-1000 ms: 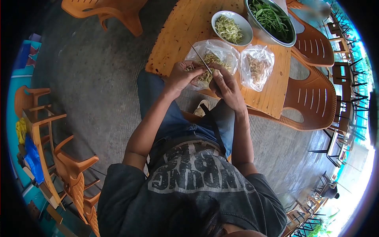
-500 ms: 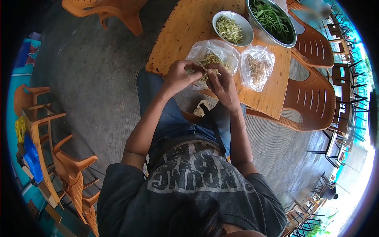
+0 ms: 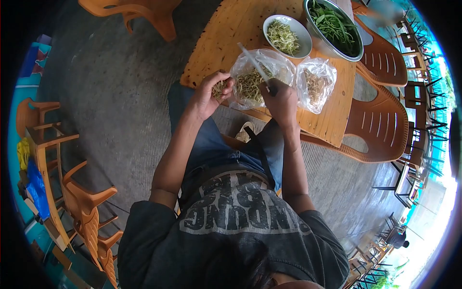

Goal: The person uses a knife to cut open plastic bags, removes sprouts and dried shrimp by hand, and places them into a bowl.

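Note:
My left hand (image 3: pixel 210 94) is curled around a small bunch of bean sprouts (image 3: pixel 219 88), just left of a clear plastic bag (image 3: pixel 285 69). The bag lies open, with a heap of bean sprouts (image 3: pixel 250 85) inside. Closed in a fist over the bag's right side, my right hand (image 3: pixel 282 102) grips what looks like a knife (image 3: pixel 252 61). Its long pale blade points up and left, and its dark handle is mostly hidden by my fingers. Beside that hand sits a second clear bag (image 3: pixel 328 77) with thin brownish trimmings (image 3: pixel 314 87).
On the wooden table (image 3: pixel 216 48), a white bowl (image 3: pixel 304 41) holds pale sprouts, next to a metal basin (image 3: pixel 315 33) of green leaves (image 3: pixel 332 26). An orange plastic chair (image 3: pixel 378 120) stands against the table's right side. More chairs (image 3: pixel 86 207) stand at left.
My hands have moved apart from pinching together over the bag. My left hand shifted left with sprouts; my right hand moved right and down, and the pale blade now shows clearly.

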Demonstrator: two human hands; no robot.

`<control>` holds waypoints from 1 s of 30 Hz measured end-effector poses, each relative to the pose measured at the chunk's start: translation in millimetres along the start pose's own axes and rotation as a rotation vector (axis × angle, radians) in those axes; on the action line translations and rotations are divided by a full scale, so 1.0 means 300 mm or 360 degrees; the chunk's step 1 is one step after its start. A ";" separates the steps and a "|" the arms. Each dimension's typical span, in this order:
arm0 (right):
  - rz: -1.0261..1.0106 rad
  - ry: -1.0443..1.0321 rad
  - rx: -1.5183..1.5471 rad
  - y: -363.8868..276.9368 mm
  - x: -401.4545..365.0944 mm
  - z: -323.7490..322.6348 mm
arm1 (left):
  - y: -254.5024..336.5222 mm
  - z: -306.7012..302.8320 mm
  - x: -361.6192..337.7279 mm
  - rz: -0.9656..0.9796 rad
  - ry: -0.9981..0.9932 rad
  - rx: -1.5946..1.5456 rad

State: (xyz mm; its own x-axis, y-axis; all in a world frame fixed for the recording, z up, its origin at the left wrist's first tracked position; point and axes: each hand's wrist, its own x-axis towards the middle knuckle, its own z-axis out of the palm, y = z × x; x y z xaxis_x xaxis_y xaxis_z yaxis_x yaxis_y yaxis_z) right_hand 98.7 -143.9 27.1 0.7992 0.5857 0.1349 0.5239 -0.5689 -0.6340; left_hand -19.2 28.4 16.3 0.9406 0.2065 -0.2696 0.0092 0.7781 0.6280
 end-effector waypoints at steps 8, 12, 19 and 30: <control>-0.0020 -0.0111 -0.0103 -0.022 -0.010 0.033 | -0.013 0.021 0.002 0.0019 0.0062 0.0291; 0.0011 -0.0110 -0.0041 -0.006 -0.006 0.029 | -0.013 0.033 -0.004 0.0002 0.0163 0.0413; 0.0266 -0.0088 0.0844 -0.015 0.007 -0.009 | -0.060 0.055 0.038 0.0098 0.0197 0.0732; 0.0729 -0.0511 0.1722 -0.001 -0.002 -0.040 | -0.102 0.115 0.070 0.0155 0.0145 0.0699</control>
State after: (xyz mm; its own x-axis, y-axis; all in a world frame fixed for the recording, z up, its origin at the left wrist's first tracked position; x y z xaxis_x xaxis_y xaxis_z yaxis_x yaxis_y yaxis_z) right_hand 101.6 -151.0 36.4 0.6562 0.6604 -0.3651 -0.4260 -0.0752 -0.9016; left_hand 12.1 -11.6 16.6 0.9106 0.3329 -0.2449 0.0839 0.4314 0.8982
